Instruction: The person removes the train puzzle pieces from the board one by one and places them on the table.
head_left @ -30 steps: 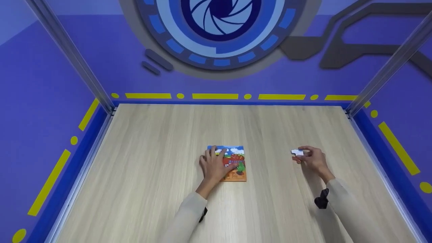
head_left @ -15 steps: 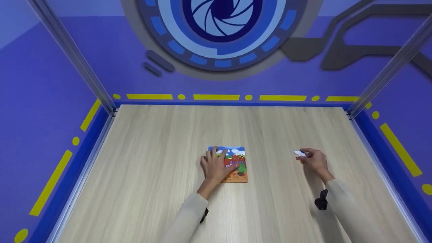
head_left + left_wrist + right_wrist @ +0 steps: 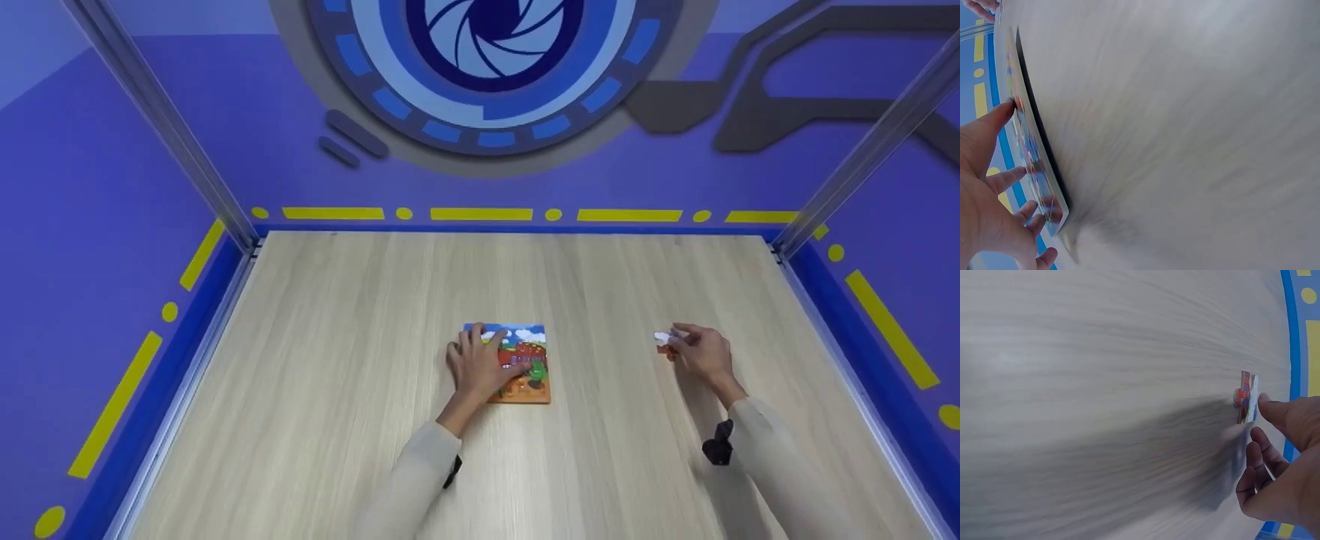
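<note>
The left hand (image 3: 476,369), fingers spread, rests on the picture puzzle (image 3: 531,352) mid-worktop (image 3: 337,337); the right hand (image 3: 706,355) pinches a loose puzzle piece (image 3: 662,338) towards the worktop's right edge. Seemingly, handling that piece is underway; next likely needs a steady pinch.

The puzzle (image 3: 532,354) carries a cartoon scene: blue sky with white clouds, a band of red, a green tree and orange ground. The puzzle piece (image 3: 661,342) is white along one part and red along another (the red has small blue marks in the right wrist view). Pale beige wood grain streaks the table (image 3: 337,337). The back wall (image 3: 225,120) is violet-blue, edged with yellow dashes and dots, beneath a round emblem (image 3: 480,112) in blues, grey and white. Both sleeves (image 3: 414,472) are plain beige.
</note>
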Demonstrator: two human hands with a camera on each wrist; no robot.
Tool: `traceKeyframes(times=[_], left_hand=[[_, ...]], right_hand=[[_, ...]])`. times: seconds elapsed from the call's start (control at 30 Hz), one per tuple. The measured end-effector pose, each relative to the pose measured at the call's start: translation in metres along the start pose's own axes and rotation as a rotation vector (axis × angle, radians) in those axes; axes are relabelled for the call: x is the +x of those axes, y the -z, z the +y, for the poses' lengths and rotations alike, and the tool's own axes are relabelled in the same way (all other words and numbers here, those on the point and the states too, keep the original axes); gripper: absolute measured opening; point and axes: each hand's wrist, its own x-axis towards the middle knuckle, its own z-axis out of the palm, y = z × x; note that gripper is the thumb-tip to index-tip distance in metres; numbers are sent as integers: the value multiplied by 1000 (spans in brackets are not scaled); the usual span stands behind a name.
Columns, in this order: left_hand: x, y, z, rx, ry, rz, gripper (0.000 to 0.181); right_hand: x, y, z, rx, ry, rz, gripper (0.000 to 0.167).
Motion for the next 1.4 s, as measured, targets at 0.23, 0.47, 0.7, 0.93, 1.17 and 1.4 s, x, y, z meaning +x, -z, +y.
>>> traceKeyframes(times=[0.23,0.47,0.7,0.93,1.17,1.4], left_hand=[[-1,14,-5,-91,-10,38,63],[-4,21,-20,-80,8,6,66],[-7,22,-22,-44,9,-50,69],[-8,21,-19,-20,-3,-92,71],[-7,21,-20,7,-17,-98,69],[-5,25,-22,42,-20,-72,69]], right_hand=[[6,2,-13,28,63,-44,38],[8,-14,-36,83,173,-81,33],[5,-49,-75,170,233,-191,30],[-1,-104,-122,209,228,-266,29],[-3,-137,-156,196,220,-247,30],[-7,-150,-177,103,180,-256,33]])
